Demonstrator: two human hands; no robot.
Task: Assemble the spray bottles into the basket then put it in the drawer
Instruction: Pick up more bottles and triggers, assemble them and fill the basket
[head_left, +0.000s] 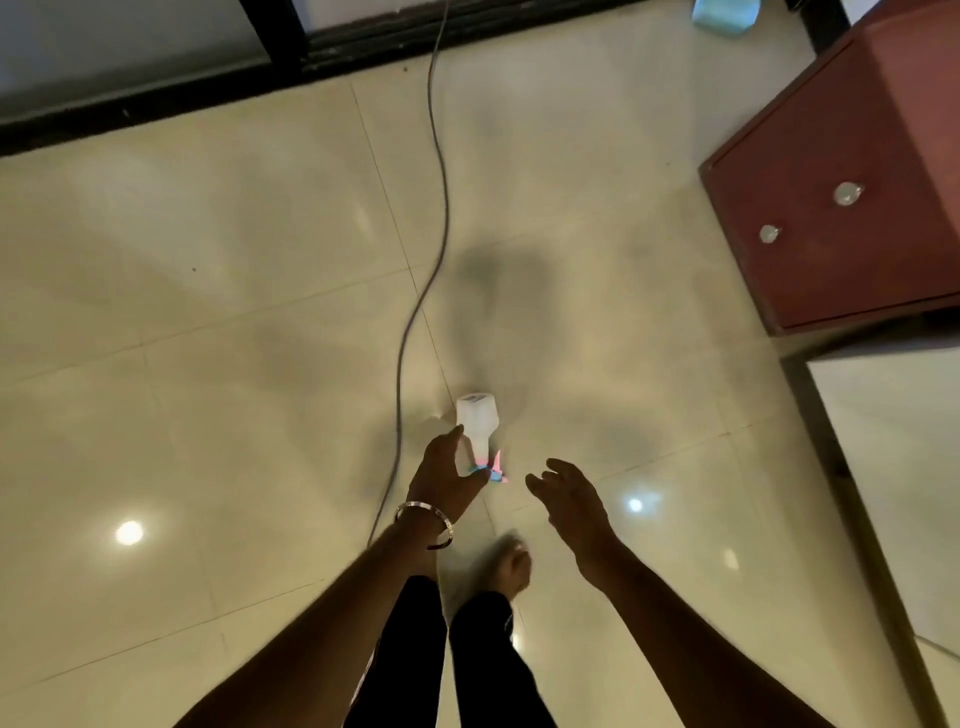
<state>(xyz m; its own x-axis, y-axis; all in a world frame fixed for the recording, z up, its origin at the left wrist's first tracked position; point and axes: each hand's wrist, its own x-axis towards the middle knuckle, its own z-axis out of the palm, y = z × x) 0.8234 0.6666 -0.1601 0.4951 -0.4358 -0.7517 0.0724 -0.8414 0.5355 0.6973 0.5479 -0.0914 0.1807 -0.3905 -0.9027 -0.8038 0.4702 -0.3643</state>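
A white spray bottle (478, 415) with a pink and blue trigger head points away from me, base farthest, low over the tiled floor. My left hand (447, 478), a metal bangle on its wrist, is closed around the bottle's neck and trigger head. My right hand (569, 496) hovers just right of the bottle with fingers spread and nothing in it. A red-brown drawer cabinet (841, 249) with two clear knobs stands at the upper right, its front shut. No basket is in view.
A grey cable (441, 171) runs across the floor from the top to beside my left arm. A black door frame (280, 47) lies along the top left. A light blue object (724, 15) sits at the top edge. My legs and one bare foot (511, 566) are below.
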